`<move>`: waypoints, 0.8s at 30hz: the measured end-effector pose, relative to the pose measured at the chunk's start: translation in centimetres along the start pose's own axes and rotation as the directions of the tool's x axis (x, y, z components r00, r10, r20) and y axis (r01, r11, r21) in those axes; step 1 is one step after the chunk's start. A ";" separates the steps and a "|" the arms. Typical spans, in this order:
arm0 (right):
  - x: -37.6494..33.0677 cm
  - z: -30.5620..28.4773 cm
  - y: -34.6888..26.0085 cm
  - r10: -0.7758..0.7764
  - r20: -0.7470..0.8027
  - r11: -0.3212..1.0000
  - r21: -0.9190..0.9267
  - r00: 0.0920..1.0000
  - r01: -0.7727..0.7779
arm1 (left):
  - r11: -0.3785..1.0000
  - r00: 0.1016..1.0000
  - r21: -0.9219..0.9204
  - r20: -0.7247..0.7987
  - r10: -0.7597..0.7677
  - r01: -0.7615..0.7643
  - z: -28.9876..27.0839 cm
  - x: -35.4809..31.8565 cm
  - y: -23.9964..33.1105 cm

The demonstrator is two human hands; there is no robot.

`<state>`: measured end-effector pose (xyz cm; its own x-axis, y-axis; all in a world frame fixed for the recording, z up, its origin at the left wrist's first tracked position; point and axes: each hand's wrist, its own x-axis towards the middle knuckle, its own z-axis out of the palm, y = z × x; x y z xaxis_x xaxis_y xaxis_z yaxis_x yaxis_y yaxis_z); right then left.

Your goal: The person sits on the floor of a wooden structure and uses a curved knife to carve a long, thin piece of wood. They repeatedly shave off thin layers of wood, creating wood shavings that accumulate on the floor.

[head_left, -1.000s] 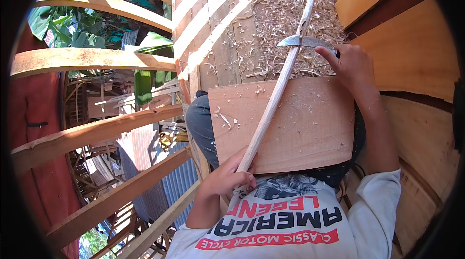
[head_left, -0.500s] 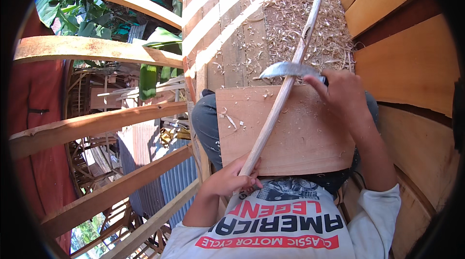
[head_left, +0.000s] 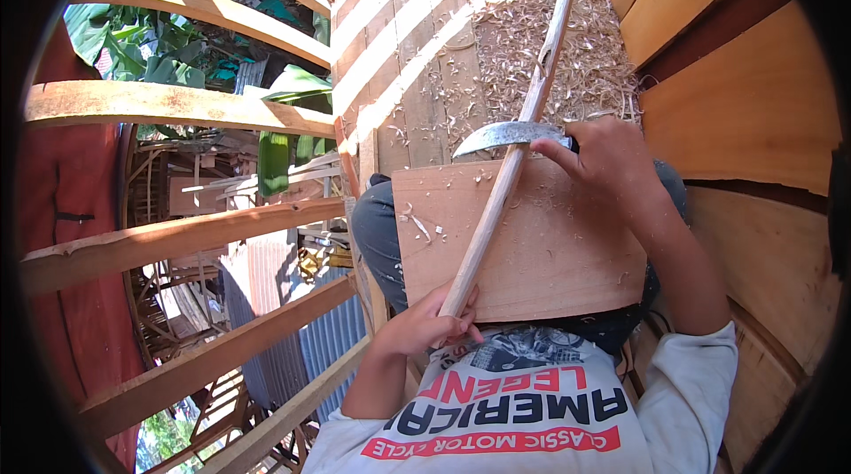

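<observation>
A long pale wooden stick slants from my waist up and away to the right, crossing a flat wooden board on my lap. My left hand is closed round its near end. In my right hand is a knife with a broad curved blade; the fingers wrap its dark handle, which is mostly hidden. The blade lies across the stick just beyond the board's far edge, its tip pointing left. A dark notch shows farther up the stick, toward its far end.
Curled wood shavings cover much of the plank floor ahead. Wooden rails stand on my left, with corrugated sheets and leafy plants beyond. A plank wall rises close on my right. A few shavings lie on the board.
My right hand and the knife have shifted slightly left, the blade now showing more of its flat side. The stick's far end has also moved a little left; my left hand keeps its grip.
</observation>
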<state>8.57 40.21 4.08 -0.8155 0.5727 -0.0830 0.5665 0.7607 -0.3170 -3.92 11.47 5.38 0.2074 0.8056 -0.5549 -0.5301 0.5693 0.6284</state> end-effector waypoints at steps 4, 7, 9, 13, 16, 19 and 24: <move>3.2 0.3 5.0 0.190 -0.085 0.981 0.043 0.978 -0.187 | 0.998 0.998 -0.008 -0.033 -0.055 0.054 1.0 0.3 0.8; 1.9 1.4 2.6 0.139 -0.068 0.986 0.106 0.988 -0.131 | 0.998 0.998 -0.058 -0.043 -0.042 0.040 1.1 0.7 1.2; 1.8 0.7 2.7 0.105 -0.024 0.993 0.064 0.994 -0.103 | 0.987 0.999 -0.156 0.003 0.042 -0.041 -0.3 -0.3 -0.6; 2.8 0.6 5.9 0.210 -0.017 0.976 0.052 0.977 -0.209 | 0.983 0.999 -0.179 -0.011 0.032 -0.033 0.1 0.1 -0.1; 0.7 0.7 2.0 0.000 -0.018 0.999 0.035 1.000 0.001 | 0.997 0.999 -0.071 -0.041 -0.019 0.016 0.5 0.5 0.9; 3.2 0.3 3.6 0.136 -0.055 0.990 0.041 0.989 -0.134 | 0.991 1.000 -0.134 -0.018 -0.008 0.006 -0.1 -0.1 -0.3; 2.4 0.4 1.8 -0.041 -0.036 0.999 0.015 0.999 0.041 | 0.986 0.999 -0.163 0.036 -0.017 0.023 -0.4 0.4 0.0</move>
<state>7.60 42.82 2.94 -0.8331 0.5519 -0.0362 0.5306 0.7790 -0.3342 -4.16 11.74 4.98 0.2462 0.8010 -0.5458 -0.6519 0.5536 0.5183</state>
